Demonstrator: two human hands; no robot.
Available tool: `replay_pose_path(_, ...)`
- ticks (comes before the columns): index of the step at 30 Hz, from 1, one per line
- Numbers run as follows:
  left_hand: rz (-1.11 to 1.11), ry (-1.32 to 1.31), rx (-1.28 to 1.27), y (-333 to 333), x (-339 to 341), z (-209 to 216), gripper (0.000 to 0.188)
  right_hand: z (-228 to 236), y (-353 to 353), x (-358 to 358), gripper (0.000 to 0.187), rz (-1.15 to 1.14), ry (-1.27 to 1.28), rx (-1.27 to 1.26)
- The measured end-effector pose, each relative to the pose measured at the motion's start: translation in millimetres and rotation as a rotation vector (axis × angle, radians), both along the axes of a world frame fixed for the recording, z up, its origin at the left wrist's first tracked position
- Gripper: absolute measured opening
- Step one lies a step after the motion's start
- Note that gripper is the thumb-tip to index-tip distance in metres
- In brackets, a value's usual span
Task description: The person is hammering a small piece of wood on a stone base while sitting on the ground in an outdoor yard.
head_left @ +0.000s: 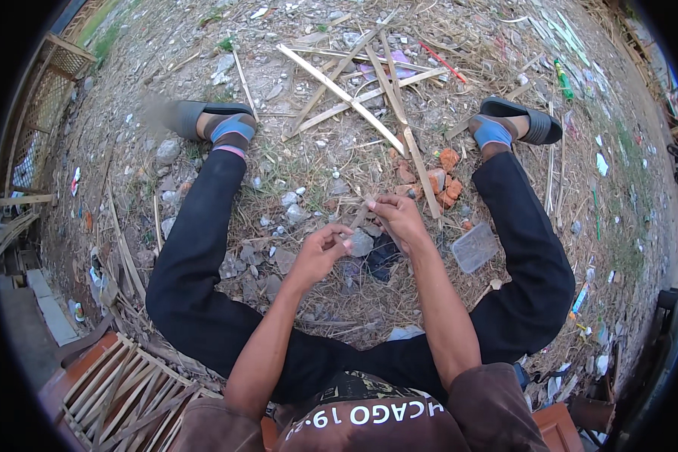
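Observation:
My right hand (399,220) is closed in a pinch between my knees, thumb and fingertips around a short, thin, pale wooden strip (360,217). The strip slants down toward my left hand (322,255), whose fingers are curled and whose thumb and forefinger meet its lower end. Its outline blends with the ground, so its full length is hard to make out. Below the hands lie a grey stone (361,243) and a crumpled black thing (383,258). Ahead of them, several flat wooden sticks (342,96) lie crossed over one another on the ground.
Broken orange brick pieces (450,188) and a clear plastic container (475,248) lie right of my hands. My sandalled feet frame the sticks. Beyond are a red stick (443,62) and a green bottle (563,80). A slatted wooden frame (120,392) is at the lower left.

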State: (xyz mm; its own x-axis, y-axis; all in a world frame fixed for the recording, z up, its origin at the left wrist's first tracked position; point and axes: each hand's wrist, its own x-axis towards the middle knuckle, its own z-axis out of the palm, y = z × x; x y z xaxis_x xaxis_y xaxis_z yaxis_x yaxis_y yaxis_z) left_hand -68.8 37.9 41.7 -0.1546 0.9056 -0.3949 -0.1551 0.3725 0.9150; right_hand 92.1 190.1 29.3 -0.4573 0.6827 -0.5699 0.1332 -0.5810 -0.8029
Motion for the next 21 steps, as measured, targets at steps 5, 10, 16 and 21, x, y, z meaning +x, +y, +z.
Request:
replay_pose_path(5,0.009,-0.019,-0.02,5,4,-5,0.015,-2,-3,8,0.023,0.0,0.032,-0.015)
replay_pose_path(10,0.035,0.161,-0.072,4,2,1,0.019,11,0,-2,0.028,0.099,-0.021,0.046)
replay_pose_path(16,0.024,0.291,-0.054,26,-2,32,0.026,32,17,-7,0.024,0.098,-0.023,0.031)
replay_pose_path(21,-0.056,0.381,-0.047,38,-10,51,0.028,36,32,9,0.022,0.142,0.019,0.012)
